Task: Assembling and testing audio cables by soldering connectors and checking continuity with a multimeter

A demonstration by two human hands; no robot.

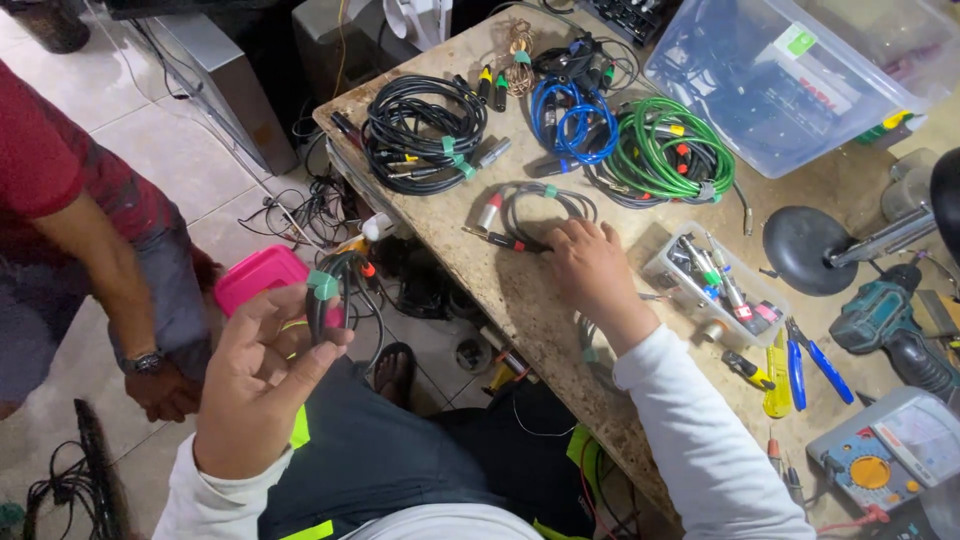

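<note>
My left hand point(262, 378) is raised off the table's left side, fingers pinched around a small coiled black cable point(330, 300) bound with a green strap. My right hand point(590, 268) rests on the stone table point(520, 300), fingers on a grey coiled cable point(545, 205) with a silver and red plug. Behind it lie a black cable coil point(425, 130), a blue coil point(570, 118) and a green coil point(665, 150).
A small clear tray of plugs point(715, 285) sits right of my right hand, with pliers point(815, 362), a yellow tool point(778, 385), a drill point(890, 325) and a multimeter point(885, 460). A clear bin point(790, 75) stands at the back. Another person point(90, 230) stands at left by a pink box point(255, 275).
</note>
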